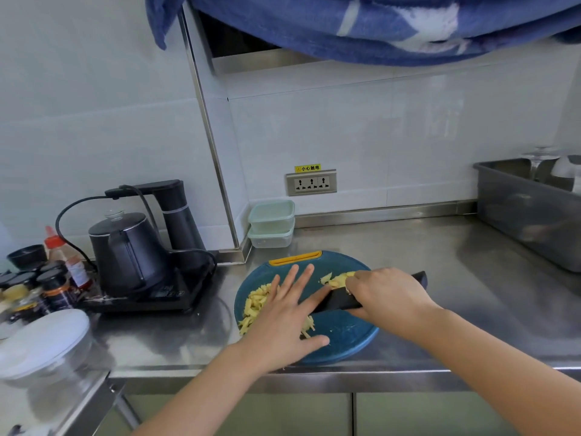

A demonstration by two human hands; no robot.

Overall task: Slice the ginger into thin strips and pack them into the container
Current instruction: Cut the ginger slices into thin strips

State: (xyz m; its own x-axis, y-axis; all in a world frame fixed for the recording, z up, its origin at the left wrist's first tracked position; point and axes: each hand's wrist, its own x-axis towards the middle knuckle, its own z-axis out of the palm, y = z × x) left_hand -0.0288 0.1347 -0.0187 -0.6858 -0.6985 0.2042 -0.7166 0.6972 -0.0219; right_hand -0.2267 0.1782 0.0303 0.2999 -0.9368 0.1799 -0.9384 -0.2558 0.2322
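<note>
A round blue cutting board (pixel 345 338) with an orange handle lies on the steel counter. Yellow ginger strips (pixel 255 305) are heaped on its left side, and a smaller pile of ginger pieces (pixel 334 279) lies at its far right. My left hand (pixel 287 313) rests flat with straight fingers on the left heap. My right hand (pixel 385 294) grips a black knife (pixel 338 298), its blade lying across the board between the two piles. Two stacked pale green containers (pixel 272 223) stand by the wall behind the board.
A black kettle on its base (pixel 132 253) stands left of the board, with spice jars (pixel 53 287) and a white lid (pixel 41 341) further left. A steel tub (pixel 531 212) sits at the right. A blue towel (pixel 377 23) hangs overhead.
</note>
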